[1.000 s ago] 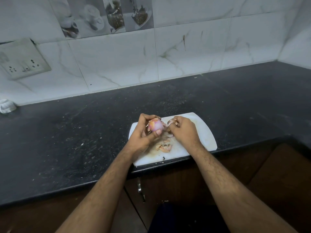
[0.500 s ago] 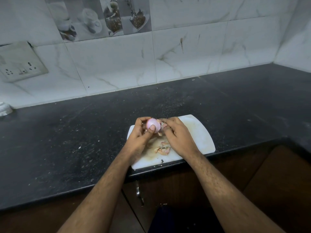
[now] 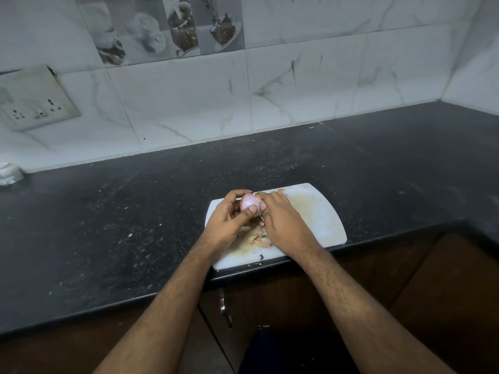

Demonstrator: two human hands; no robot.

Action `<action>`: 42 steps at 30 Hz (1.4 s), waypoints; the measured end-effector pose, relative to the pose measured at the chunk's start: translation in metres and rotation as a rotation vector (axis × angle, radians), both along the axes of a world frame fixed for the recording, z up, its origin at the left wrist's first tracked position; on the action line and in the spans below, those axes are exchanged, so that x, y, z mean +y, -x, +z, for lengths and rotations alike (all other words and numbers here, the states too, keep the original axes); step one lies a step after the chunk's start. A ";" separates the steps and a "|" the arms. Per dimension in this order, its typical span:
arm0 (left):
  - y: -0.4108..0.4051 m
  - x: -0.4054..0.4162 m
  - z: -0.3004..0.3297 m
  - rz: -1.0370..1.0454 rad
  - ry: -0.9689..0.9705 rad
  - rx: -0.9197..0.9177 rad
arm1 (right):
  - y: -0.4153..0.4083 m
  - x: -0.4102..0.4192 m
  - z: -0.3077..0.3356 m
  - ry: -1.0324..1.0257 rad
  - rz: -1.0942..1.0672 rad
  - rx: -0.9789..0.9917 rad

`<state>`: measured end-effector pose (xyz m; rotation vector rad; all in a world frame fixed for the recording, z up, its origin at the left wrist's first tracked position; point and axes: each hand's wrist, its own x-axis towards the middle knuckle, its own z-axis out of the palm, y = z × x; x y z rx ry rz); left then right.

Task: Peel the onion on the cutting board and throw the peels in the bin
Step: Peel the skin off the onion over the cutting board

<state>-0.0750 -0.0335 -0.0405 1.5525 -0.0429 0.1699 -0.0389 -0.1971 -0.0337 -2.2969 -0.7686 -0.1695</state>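
Head view looks down on your work, and the biggest thing in it is the wall [image 3: 310,85] of glossy, grey-veined marble tiles, with one printed tile of cups and bowls [image 3: 172,28] near the top and a square, yellowed switch plate [image 3: 35,98] at the left. Below it runs the table [image 3: 108,225], a dark, speckled stone slab with a matte, dusty face and pale crumbs scattered over it; brown wooden cabinet doors [image 3: 445,292] sit under its front edge.

At that front edge lies the cutting board [image 3: 324,220], a white plastic rectangle with rounded corners, stained yellowish in the middle. Your two bare forearms reach in from below and meet over its left half.

Your left hand [image 3: 229,220] has its grip wrapped around the onion [image 3: 249,205], thumb pressed on the near face and fingers curled over the far side, holding it just above the board. It is a small, round, smooth bulb, pale pink and shiny where the skin is off. Your right hand [image 3: 280,217] touches its right side with fingers bent, pinching at a shred of papery skin there; the fingertips themselves are hidden behind the knuckles.

Between your wrists a small heap of peels [image 3: 260,238] rests on the board, thin, crinkled and tan-pink.
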 end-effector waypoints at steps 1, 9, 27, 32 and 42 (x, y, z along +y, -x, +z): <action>0.000 0.001 -0.001 0.007 0.003 0.003 | 0.001 0.000 0.001 0.014 0.001 -0.003; -0.002 0.003 -0.001 -0.016 -0.026 0.038 | 0.003 0.005 0.005 0.192 -0.012 -0.063; -0.002 0.001 0.003 -0.025 0.124 0.063 | -0.003 0.008 0.000 0.095 -0.180 -0.041; -0.001 0.004 0.007 0.043 0.266 0.050 | -0.004 0.005 -0.001 0.068 -0.290 -0.038; 0.002 -0.003 0.008 0.011 0.273 0.065 | 0.002 0.004 0.000 -0.054 -0.112 -0.093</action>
